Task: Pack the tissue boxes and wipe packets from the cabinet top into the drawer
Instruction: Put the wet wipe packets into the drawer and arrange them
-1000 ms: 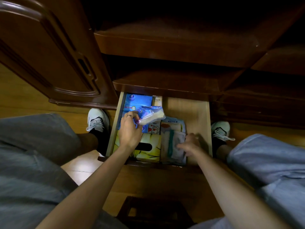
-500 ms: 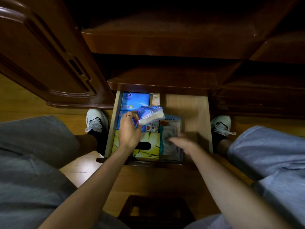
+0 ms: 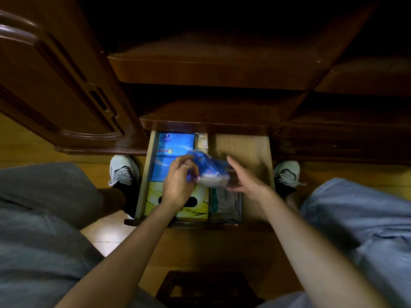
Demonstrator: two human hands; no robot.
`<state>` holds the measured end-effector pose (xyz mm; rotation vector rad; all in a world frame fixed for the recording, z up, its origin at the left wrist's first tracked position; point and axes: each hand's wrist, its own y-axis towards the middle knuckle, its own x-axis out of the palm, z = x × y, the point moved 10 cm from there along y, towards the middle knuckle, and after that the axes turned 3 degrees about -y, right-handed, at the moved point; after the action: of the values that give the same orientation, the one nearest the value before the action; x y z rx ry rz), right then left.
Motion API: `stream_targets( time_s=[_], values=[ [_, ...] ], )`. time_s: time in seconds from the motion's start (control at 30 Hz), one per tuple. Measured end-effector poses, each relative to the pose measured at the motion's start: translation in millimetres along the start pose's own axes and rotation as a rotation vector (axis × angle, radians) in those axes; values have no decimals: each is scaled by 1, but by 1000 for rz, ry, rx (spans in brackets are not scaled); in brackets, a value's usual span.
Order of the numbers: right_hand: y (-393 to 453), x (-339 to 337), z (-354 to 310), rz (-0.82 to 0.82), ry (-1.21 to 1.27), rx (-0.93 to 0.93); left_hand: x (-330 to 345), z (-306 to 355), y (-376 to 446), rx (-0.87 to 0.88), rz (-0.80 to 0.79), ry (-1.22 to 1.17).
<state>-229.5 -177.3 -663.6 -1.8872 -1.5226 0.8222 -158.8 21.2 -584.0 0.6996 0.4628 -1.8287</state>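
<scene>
Wipe packet (image 3: 210, 172) in left hand (image 3: 178, 185) grip, right hand (image 3: 246, 181) open beside, over drawer (image 3: 244, 150)

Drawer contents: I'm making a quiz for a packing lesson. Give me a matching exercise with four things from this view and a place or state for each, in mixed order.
Things:
1. blue box
2. yellow box
3. blue packet
4. right hand

Places or states:
A. held in the left hand above the drawer
B. front left of the drawer
C. open, beside the packet
D. back left of the drawer

Pairs: 1-D, 2-B, 3-A, 4-C
</scene>
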Motion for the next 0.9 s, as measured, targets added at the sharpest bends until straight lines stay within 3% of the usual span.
stream_targets(
  time_s=[0.07, 0.17, 0.23, 0.3, 0.37, 0.43, 0.53, 0.6, 0.73, 0.8, 0.9],
  values=[
    [-13, 14, -10, -174, 80, 9, 11, 11, -2, 40, -59, -22],
    [-19, 0, -12, -12, 31, -44, 8, 11, 1, -50, -5, -127],
    [-20, -7, -11, 40, 87, -72, 8, -11, -1, -318, 38, -468],
    [-24, -2, -9, -31, 75, -74, 33, -30, -14, -684, -68, -843],
    [-29, 14, -7, -155, 50, -57, 46, -29, -23, -752, -176, -786],
    [-33, 23, -7, -187, 27, -65, 43, -28, -19, -663, -141, -611],
    [-27, 4, -5, -31, 70, -100, 60, -18, -20, -606, -242, -672],
    [-26, -23, -7, 129, -53, -143, 70, -12, -23, -641, -300, -776],
    [-44, -99, -38, 612, -756, -238, 59, -31, -16, -736, -112, -708],
    [-47, -118, -40, 694, -906, -205, 51, -40, -11, -743, -57, -659],
    [-37, -120, -26, 660, -782, -147, 46, -43, -3, -701, -51, -616]
  ],
)
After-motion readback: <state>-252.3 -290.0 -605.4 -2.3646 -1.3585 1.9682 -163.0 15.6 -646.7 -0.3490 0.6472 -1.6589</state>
